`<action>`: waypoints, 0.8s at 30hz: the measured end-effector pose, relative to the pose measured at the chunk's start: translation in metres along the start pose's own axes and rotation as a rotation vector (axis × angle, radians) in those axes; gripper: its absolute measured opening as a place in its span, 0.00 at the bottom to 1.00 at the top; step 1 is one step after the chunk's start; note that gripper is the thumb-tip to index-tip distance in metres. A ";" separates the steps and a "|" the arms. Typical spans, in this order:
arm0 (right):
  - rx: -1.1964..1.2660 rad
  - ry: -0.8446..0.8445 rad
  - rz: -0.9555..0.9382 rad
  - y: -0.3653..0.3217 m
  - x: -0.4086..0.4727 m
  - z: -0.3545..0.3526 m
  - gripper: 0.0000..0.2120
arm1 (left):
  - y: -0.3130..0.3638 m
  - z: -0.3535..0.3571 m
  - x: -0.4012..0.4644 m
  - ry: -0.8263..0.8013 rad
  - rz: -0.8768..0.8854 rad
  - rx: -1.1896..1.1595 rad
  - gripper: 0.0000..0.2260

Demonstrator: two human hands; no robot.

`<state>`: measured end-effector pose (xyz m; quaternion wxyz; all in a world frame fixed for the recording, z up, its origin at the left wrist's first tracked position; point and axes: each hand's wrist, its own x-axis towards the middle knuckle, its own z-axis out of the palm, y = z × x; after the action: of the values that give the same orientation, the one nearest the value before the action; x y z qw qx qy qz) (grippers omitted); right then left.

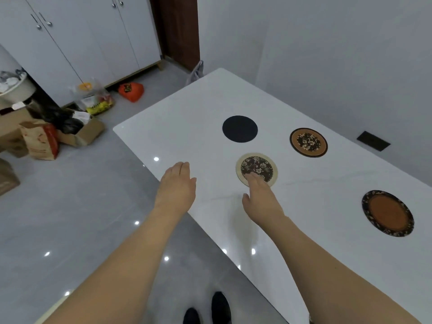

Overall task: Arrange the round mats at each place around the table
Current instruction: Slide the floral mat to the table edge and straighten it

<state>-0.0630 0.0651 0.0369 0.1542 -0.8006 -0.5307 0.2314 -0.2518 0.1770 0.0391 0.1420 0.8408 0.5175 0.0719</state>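
Note:
Several round mats lie flat on the white table. A plain black mat is farthest from me. A brown-rimmed floral mat lies to its right. A cream-rimmed floral mat sits nearest the table's left edge. A dark-rimmed mat with an orange centre lies at the right. My right hand rests flat, fingertips touching the near edge of the cream-rimmed mat. My left hand hovers flat over the table's left edge, holding nothing.
A black socket plate is set in the table near the wall. On the grey floor at the left are cardboard boxes, bags and an orange object by white cabinets. My shoes stand beside the table.

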 end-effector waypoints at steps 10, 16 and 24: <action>0.529 0.155 0.898 0.092 0.129 0.016 0.21 | 0.048 0.086 0.126 -0.481 -0.529 -1.023 0.14; 0.483 0.187 0.928 0.134 0.169 0.035 0.05 | 0.069 0.148 0.172 -0.493 -0.622 -1.024 0.07; 0.592 0.077 0.854 0.118 0.164 0.046 0.13 | 0.045 0.141 0.174 -0.384 -0.427 -0.769 0.07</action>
<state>0.0582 0.1699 -0.0944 0.2855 -0.8758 -0.0628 0.3842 -0.0974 0.2894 -0.0855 0.5473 0.6002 0.5790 0.0708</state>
